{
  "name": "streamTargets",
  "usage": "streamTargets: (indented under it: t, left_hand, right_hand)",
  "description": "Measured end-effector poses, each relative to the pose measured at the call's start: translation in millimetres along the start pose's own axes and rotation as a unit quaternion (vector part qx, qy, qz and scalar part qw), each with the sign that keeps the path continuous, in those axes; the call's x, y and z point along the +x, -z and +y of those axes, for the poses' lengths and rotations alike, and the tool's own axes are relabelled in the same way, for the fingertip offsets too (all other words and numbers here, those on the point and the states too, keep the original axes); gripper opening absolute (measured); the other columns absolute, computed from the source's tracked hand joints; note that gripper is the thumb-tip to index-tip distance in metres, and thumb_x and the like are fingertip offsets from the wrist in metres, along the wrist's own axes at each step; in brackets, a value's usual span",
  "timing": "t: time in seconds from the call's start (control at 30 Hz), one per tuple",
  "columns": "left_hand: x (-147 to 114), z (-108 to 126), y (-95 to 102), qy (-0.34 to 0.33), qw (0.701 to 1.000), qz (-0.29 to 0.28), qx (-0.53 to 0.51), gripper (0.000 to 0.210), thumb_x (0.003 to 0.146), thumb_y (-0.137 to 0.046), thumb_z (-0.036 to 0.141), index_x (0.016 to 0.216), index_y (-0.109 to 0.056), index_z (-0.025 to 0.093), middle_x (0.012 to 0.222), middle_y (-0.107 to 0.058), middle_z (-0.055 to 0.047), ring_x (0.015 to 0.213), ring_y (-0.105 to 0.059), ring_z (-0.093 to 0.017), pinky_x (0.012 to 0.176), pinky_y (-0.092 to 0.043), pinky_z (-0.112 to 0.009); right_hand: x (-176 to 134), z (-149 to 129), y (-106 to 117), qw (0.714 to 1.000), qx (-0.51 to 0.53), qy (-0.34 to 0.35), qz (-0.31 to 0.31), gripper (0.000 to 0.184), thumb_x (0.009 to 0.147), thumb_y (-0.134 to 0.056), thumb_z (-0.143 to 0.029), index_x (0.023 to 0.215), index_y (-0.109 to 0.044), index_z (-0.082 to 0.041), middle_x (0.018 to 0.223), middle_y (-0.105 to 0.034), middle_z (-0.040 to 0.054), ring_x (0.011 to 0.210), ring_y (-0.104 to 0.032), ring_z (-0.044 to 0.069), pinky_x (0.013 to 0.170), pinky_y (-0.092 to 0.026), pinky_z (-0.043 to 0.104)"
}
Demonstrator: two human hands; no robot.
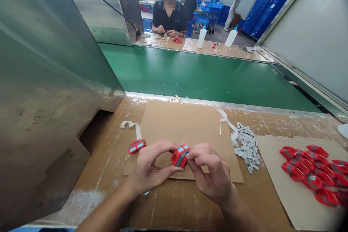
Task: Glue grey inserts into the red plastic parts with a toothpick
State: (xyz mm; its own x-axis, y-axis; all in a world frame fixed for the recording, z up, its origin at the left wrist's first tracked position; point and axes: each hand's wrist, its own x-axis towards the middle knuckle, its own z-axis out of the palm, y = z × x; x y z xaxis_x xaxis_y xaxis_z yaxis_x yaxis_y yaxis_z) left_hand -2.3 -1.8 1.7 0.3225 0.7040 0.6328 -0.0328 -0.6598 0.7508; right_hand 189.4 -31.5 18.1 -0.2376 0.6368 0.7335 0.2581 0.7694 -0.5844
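My left hand (148, 168) and my right hand (210, 174) together pinch a small red toy car shell (180, 155) with a grey band, held just above a brown cardboard sheet (185, 123). Both sets of fingertips touch the shell, left from the left side, right from the right. Another red car shell (136, 146) lies on the table to the left of my hands. A heap of small grey parts (247, 146) lies to the right, near the cardboard's edge.
Several red car shells (315, 174) are piled on a second cardboard at the right. A big metal housing (46, 90) fills the left. A green conveyor belt (201, 74) runs beyond the table; across it a person (170, 16) works, with two white bottles (201, 37) nearby.
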Motion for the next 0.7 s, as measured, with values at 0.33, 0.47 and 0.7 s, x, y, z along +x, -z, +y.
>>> streamTargets:
  t: [0.33, 0.47, 0.7]
  left_hand:
    - [-0.9, 1.7, 0.5, -0.016, 1.000, 0.005, 0.018, 0.041, 0.080, -0.082, 0.016, 0.117, -0.064, 0.017, 0.095, -0.072, -0.009, 0.084, -0.069, -0.020, 0.076, -0.056, -0.030]
    - [-1.0, 2.6, 0.4, -0.002, 1.000, -0.003, 0.023, 0.041, 0.080, -0.082, 0.016, 0.117, -0.064, 0.018, 0.096, -0.072, -0.008, 0.084, -0.068, -0.019, 0.077, -0.056, -0.028]
    - [-5.3, 2.0, 5.2, 0.047, 0.997, -0.023, 0.057, 0.041, 0.083, -0.078, 0.018, 0.120, -0.061, 0.022, 0.101, -0.070, -0.006, 0.091, -0.067, -0.018, 0.082, -0.055, -0.026]
  right_hand:
    - [2.9, -3.6, -2.2, 0.999, -0.037, 0.017, 0.025, 0.040, 0.082, -0.055, 0.010, 0.105, -0.047, -0.021, 0.088, -0.067, 0.0033, 0.082, -0.059, 0.016, 0.076, -0.059, 0.032]
    - [2.0, -2.0, -1.4, 1.000, 0.002, -0.012, 0.019, 0.035, 0.084, -0.053, 0.009, 0.100, -0.047, -0.021, 0.084, -0.062, 0.0012, 0.076, -0.057, 0.013, 0.072, -0.057, 0.028]
    - [4.5, 1.0, -6.0, 0.998, 0.025, -0.047, 0.039, 0.025, 0.088, -0.056, 0.000, 0.098, -0.048, -0.022, 0.086, -0.063, 0.0015, 0.080, -0.061, 0.013, 0.073, -0.057, 0.027]
